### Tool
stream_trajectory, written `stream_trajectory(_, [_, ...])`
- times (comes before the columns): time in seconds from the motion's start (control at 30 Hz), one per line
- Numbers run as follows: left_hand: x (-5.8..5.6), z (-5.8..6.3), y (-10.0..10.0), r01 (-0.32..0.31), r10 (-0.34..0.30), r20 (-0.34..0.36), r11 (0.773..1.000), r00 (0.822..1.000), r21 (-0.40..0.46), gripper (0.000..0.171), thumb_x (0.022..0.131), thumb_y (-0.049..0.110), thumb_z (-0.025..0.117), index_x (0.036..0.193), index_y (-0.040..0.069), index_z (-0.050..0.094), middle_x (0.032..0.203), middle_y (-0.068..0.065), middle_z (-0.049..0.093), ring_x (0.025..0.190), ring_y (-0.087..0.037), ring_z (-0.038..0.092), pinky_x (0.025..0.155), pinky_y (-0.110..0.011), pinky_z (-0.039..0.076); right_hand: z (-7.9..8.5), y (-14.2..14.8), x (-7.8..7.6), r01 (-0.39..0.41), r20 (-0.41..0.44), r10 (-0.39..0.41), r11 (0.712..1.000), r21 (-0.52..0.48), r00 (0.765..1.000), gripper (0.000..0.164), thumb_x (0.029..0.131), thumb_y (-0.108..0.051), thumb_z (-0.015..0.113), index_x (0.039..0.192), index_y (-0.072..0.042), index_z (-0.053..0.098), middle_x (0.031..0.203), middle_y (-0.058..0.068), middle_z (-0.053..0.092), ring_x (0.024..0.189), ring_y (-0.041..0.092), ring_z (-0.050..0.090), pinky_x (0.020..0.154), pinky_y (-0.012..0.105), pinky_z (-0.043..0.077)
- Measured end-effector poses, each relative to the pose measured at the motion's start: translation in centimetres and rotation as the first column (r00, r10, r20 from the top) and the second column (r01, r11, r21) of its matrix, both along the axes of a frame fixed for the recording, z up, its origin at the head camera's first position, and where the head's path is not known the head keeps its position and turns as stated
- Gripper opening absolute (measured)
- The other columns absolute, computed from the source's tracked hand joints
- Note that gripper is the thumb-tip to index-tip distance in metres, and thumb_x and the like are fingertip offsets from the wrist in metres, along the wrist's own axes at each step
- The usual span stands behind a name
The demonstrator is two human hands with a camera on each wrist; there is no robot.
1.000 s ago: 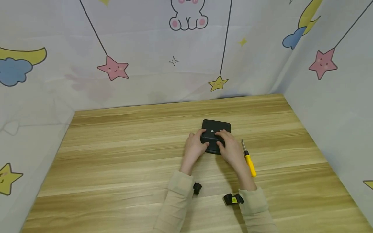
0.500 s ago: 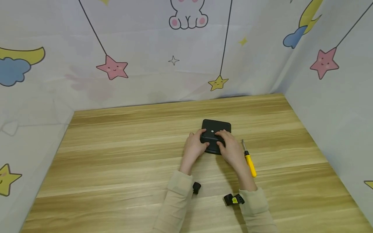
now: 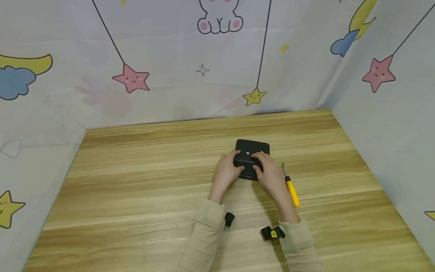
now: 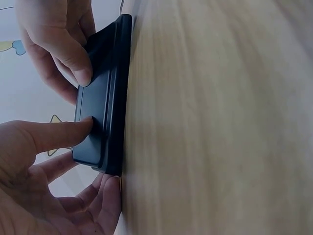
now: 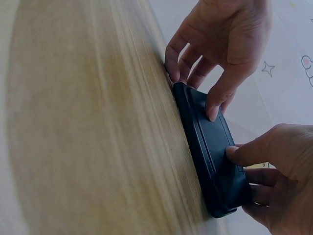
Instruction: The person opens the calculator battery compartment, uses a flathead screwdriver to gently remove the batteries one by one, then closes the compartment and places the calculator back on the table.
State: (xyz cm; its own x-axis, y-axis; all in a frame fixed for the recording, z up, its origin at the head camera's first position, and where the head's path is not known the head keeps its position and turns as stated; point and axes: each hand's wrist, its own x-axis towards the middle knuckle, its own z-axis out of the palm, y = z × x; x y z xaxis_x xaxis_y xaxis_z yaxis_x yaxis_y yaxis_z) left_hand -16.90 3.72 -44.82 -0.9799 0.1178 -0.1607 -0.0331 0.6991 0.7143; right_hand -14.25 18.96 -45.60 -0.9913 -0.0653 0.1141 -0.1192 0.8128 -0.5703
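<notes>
A black plastic device point(image 3: 253, 146), a flat squarish case with a raised step and a small pale round spot on top, lies on the table. My left hand point(image 3: 225, 170) holds its left side, fingers round the edge and thumb on the near slope. From the right, my right hand point(image 3: 270, 176) grips it, with the thumb on the slope and fingertips on the raised part. In the left wrist view both thumbs press the sloped face of the case point(image 4: 98, 105). The right wrist view shows the case point(image 5: 203, 147) low against the table, its underside hidden.
A screwdriver point(image 3: 291, 189) with a yellow handle lies just right of my right hand. Black wrist cameras point(image 3: 273, 233) sit by the sleeves. Behind the wooden table point(image 3: 142, 170) hangs a white printed curtain point(image 3: 170, 90), with more at both sides.
</notes>
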Motion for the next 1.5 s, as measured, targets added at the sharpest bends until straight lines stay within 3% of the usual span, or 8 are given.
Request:
stream_trajectory(0.87, [0.16, 0.1, -0.07, 0.0, 0.001, -0.009, 1.0, 1.0, 0.007, 0.056, 0.084, 0.017, 0.072, 0.137, 0.018, 0.053, 0.114, -0.021, 0.057, 0.091, -0.03, 0.055, 0.075, -0.037, 0.043, 0.06, -0.18, 0.04, 0.008, 0.006, -0.008, 1.0, -0.009, 1.0, 0.033, 0.093, -0.012, 0.061, 0.125, -0.008, 0.058, 0.137, 0.018, 0.055, 0.132, 0.037, 0.047, 0.106, 0.052, 0.039])
stream_trajectory(1.17, [0.14, 0.14, 0.0, -0.002, 0.002, 0.007, 1.0, 1.0, -0.004, 0.057, 0.085, 0.018, 0.071, 0.138, 0.02, 0.052, 0.115, -0.02, 0.056, 0.092, -0.03, 0.055, 0.076, -0.037, 0.044, 0.05, -0.18, -0.08, 0.012, -0.036, -0.013, 0.999, -0.036, 0.999, 0.03, 0.093, -0.013, 0.062, 0.122, -0.006, 0.059, 0.125, 0.015, 0.062, 0.119, 0.035, 0.057, 0.1, 0.05, 0.044])
stream_trajectory(1.5, [0.05, 0.15, 0.04, -0.005, 0.005, 0.014, 1.0, 1.0, -0.015, 0.056, 0.086, 0.02, 0.071, 0.139, 0.022, 0.052, 0.118, -0.02, 0.056, 0.096, -0.03, 0.055, 0.08, -0.04, 0.046, 0.23, -0.26, -0.04, 0.015, -0.099, -0.021, 0.998, -0.061, 0.995, 0.025, 0.092, -0.01, 0.063, 0.116, -0.005, 0.063, 0.117, 0.015, 0.065, 0.113, 0.035, 0.059, 0.098, 0.05, 0.045])
